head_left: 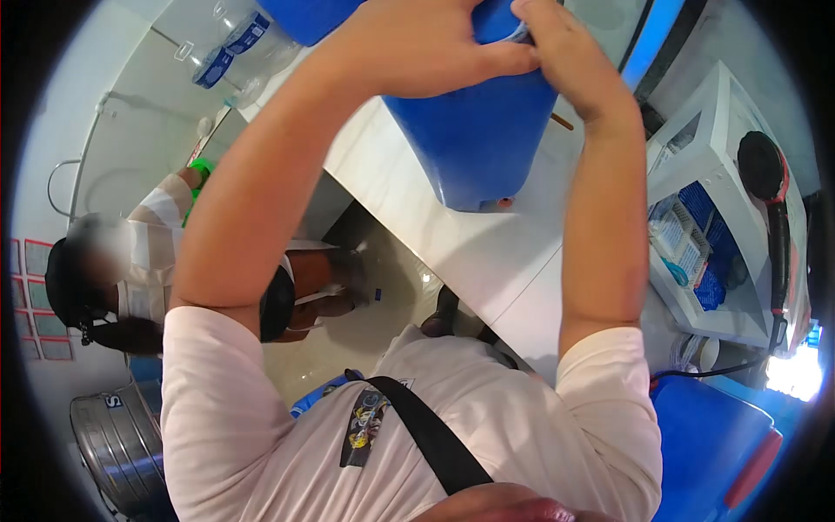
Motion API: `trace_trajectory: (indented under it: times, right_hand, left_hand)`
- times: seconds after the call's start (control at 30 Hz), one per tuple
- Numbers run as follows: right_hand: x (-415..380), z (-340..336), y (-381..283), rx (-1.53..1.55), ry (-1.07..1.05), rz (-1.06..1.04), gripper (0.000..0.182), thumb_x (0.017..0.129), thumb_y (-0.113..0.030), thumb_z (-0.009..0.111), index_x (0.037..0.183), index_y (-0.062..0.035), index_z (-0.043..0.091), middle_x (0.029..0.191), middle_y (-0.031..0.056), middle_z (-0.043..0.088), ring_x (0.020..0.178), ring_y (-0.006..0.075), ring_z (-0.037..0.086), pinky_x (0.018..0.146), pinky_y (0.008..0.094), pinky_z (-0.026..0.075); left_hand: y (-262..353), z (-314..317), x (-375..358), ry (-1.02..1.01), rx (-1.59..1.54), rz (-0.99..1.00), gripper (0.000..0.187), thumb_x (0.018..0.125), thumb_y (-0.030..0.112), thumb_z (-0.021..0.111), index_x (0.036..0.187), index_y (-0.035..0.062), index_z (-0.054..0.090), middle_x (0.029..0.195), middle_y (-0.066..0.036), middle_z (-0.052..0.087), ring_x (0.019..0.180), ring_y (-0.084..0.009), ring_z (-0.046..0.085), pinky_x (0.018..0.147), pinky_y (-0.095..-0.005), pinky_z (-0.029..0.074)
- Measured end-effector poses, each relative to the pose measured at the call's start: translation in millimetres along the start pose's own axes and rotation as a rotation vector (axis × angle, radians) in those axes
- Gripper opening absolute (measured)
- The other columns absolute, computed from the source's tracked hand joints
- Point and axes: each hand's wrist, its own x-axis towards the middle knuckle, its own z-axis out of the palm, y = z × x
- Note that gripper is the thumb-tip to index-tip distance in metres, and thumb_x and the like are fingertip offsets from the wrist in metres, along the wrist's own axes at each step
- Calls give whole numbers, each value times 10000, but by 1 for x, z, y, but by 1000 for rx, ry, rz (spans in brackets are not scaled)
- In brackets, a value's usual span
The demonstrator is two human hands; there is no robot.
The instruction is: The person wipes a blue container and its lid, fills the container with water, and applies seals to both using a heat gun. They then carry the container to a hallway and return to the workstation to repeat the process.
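Note:
A tall blue plastic container (478, 139) stands on the white marbled counter (470, 244), its narrow base toward me. My left hand (435, 43) lies over its upper part, with the thumb stretched to the right. On the right side of the top, my right hand (570, 52) touches the container's edge close to my left thumb. A small whitish bit (520, 33) shows between the two hands. Most fingertips are hidden by the hands and the frame's top edge, so I cannot make out the full grip.
Empty clear bottles (213, 65) lie at the upper left. Another person (148, 252) is at the left, wearing a green glove. A white shelf (713, 200) with packets and a black-and-red brush (765, 174) are at the right. A metal drum (122, 444) stands lower left, a blue bin (709, 444) lower right.

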Motion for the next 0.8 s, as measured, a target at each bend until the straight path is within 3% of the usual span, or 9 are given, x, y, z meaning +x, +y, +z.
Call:
trace_trajectory:
  times: [0.1, 0.17, 0.3, 0.37, 0.47, 0.57, 0.63, 0.67, 0.8]
  right_hand:
    - [21, -10, 5, 136, -186, -102, 433, 1031, -243, 412, 1390, -33, 531, 1337, 169, 589, 1237, 252, 536, 1081, 363, 393]
    - [26, -22, -15, -192, -274, -66, 422, 1031, -227, 413, 1381, -31, 546, 1355, 158, 578, 1249, 249, 528, 1086, 350, 388]
    - [22, -7, 7, 65, -120, -32, 427, 1024, -215, 411, 1376, -12, 544, 1355, 169, 583, 1262, 250, 525, 1096, 336, 381]
    - [14, -3, 0, -4, -86, -127, 442, 1025, -232, 415, 1381, 4, 529, 1353, 161, 585, 1224, 248, 551, 1062, 347, 413]
    - [-10, 4, -31, 121, -73, 79, 445, 1023, -260, 425, 1335, 36, 541, 1311, 210, 612, 1177, 299, 603, 991, 381, 465]
    - [-13, 24, -11, -199, 202, -175, 460, 1009, -320, 456, 1219, 62, 605, 1224, 274, 640, 1142, 355, 632, 925, 432, 496]
    - [-23, 46, -11, -615, 452, -50, 526, 990, -428, 425, 1285, -21, 580, 1188, 188, 678, 1202, 370, 593, 1132, 636, 258]
    - [-22, 43, -5, -575, 461, -100, 573, 998, -503, 364, 1276, -61, 600, 1173, 170, 678, 1274, 367, 536, 1134, 722, 41]
    - [7, -4, 0, -352, 180, 8, 522, 1005, -492, 375, 1288, -135, 630, 1323, 143, 623, 1297, 341, 527, 1150, 673, -18]
  left_hand:
    - [24, -5, 1, -31, 96, -197, 930, 884, 695, 494, 1435, -53, 451, 1365, -332, 512, 1306, -489, 446, 1110, -468, 358]
    - [25, -14, 0, -36, 87, -183, 938, 880, 700, 500, 1437, -52, 448, 1374, -333, 502, 1304, -490, 447, 1110, -470, 359]
    - [9, -7, -2, -34, 32, -85, 964, 857, 708, 542, 1448, -46, 433, 1396, -326, 483, 1295, -481, 457, 1108, -472, 360]
    - [1, -7, -3, 3, 9, -17, 977, 844, 705, 572, 1453, -44, 426, 1398, -318, 483, 1291, -468, 463, 1109, -471, 359]
    - [-12, -12, -3, -29, -56, 52, 986, 810, 664, 658, 1458, -40, 419, 1413, -306, 464, 1311, -449, 449, 1118, -461, 351]
    - [-43, -12, 8, -46, -143, 308, 989, 778, 612, 732, 1458, -35, 420, 1445, -283, 436, 1340, -426, 430, 1128, -452, 341]
    - [-55, -16, 18, -70, -191, 613, 1029, 734, 604, 777, 1459, -31, 416, 1461, -256, 419, 1359, -395, 415, 1139, -447, 326]
    - [-54, -18, 13, 35, -149, 711, 814, 800, 444, 776, 1408, -15, 487, 1387, -223, 506, 1284, -355, 498, 1089, -437, 389]
    - [-50, -10, 11, 43, -22, 538, 873, 859, 646, 612, 1525, 132, 380, 1504, -164, 424, 1381, -379, 418, 1143, -460, 353]
